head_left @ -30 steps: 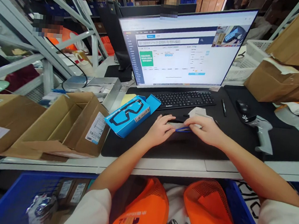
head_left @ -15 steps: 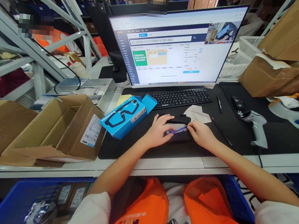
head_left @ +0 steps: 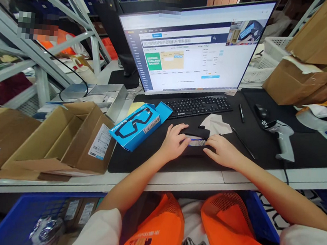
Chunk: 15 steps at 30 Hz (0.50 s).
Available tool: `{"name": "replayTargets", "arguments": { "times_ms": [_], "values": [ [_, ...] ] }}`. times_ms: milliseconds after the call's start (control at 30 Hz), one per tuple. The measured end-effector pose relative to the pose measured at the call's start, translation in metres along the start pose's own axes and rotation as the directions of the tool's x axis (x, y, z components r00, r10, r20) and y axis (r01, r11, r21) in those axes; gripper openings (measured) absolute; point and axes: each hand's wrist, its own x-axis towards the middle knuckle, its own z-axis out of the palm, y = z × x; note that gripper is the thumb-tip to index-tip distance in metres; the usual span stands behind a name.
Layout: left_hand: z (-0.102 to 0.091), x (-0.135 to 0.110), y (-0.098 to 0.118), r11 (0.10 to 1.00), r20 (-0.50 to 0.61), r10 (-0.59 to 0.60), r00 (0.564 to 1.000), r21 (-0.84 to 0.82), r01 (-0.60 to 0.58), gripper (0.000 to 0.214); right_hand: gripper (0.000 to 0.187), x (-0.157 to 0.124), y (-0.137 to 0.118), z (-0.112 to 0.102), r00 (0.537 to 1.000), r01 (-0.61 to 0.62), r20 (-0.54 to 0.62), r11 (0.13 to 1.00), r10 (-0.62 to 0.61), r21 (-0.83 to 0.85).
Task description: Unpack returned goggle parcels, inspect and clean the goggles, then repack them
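Note:
Between my hands on the black desk mat (head_left: 136, 162) lies a small dark item with a clear, shiny part (head_left: 198, 143) and a blue edge; its exact kind I cannot make out. My left hand (head_left: 174, 142) grips its left end, thumb on the blue edge and fingers over the top. On its right end, the bent fingers of my right hand (head_left: 221, 149) hold on, with the thumb lower down and apart. To the left rests a blue box (head_left: 138, 126) with a goggle-like outline printed on it, its end flap raised. Beyond my right hand is a white paper piece (head_left: 217, 124).
A keyboard (head_left: 196, 105) stands before a lit monitor (head_left: 186, 63). At right are a pen (head_left: 241, 113), a thin black stick (head_left: 244, 143), a mouse (head_left: 261, 111) and a grey barcode scanner (head_left: 285, 138). An open cardboard box (head_left: 63, 140) is at left. Other people are behind.
My right thumb has come away from the item and dropped lower. The blue edge has shifted up and more of the clear part shows. My left hand stays at the left end.

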Motion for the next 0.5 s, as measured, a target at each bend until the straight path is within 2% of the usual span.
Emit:
{"name": "replayTargets", "arguments": {
  "times_ms": [67,133,200,267,367,433,500],
  "values": [
    [-0.001,0.0,-0.002,1.0,-0.019,-0.016,1.0,0.0,0.016,0.03,0.016,-0.004,0.004,0.001,1.0,0.004,-0.017,0.998,-0.003,0.055],
    [-0.002,0.0,-0.006,1.0,-0.033,-0.004,0.999,-0.012,0.003,0.025,0.027,-0.008,0.006,0.004,0.998,0.003,-0.056,0.998,0.0,0.057],
    [-0.005,0.001,-0.01,0.998,-0.027,0.04,0.999,-0.04,-0.041,0.02,0.042,-0.008,0.006,0.009,0.992,0.002,-0.124,1.0,-0.001,0.008],
    [-0.009,0.001,-0.015,0.993,-0.01,0.09,0.996,-0.077,-0.09,0.023,0.068,-0.004,0.005,0.013,0.984,0.006,-0.175,0.999,-0.014,-0.044],
    [-0.017,0.002,-0.021,0.984,0.036,0.146,0.989,-0.112,-0.142,0.027,0.104,0.009,0.004,0.014,0.993,0.035,-0.113,0.996,-0.043,-0.078],
    [-0.024,0.003,-0.024,0.98,0.091,0.164,0.982,-0.13,-0.152,0.028,0.11,0.018,0.006,0.012,0.996,0.052,-0.066,0.996,-0.057,-0.066],
    [-0.031,0.004,-0.025,0.982,0.153,0.151,0.977,-0.138,-0.13,0.018,0.109,0.026,0.01,0.01,0.996,0.049,-0.067,0.998,-0.051,-0.03]
  ]
}}
